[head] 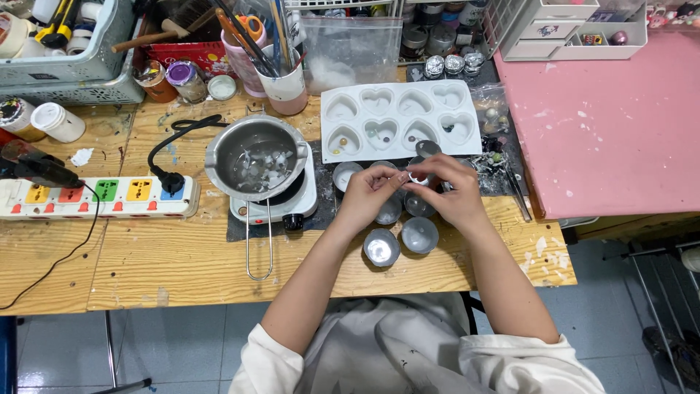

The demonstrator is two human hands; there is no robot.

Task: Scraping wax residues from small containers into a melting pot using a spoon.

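Observation:
My right hand (pixel 450 191) holds a small silver tealight cup (pixel 418 176) above the wooden table (pixel 182 255). My left hand (pixel 367 195) meets it from the left, fingertips pinching at the cup's rim; what they pinch is too small to tell. Several more silver cups lie around the hands, two of them, a bright one (pixel 381 247) and a duller one (pixel 420 235), just in front. A white heart-shaped silicone mould (pixel 397 120) with small beads in some hearts lies behind the hands.
A metal pouring pot (pixel 256 155) holding white wax chunks sits on a small white hot plate (pixel 292 201) to the left. A power strip (pixel 98 197) lies further left. Cups of brushes and scissors, baskets and jars crowd the back. A pink board (pixel 605 124) lies right.

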